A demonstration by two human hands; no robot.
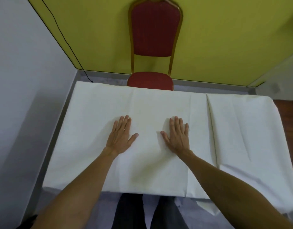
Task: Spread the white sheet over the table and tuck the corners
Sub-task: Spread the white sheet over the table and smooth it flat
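White sheet (159,100) under 2 flat hands

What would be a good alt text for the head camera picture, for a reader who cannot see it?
A person's left hand and right hand lie flat, fingers straight, on a spread-out white sheet. A long fold runs across the sheet on the right, and a red chair stands at the far side.
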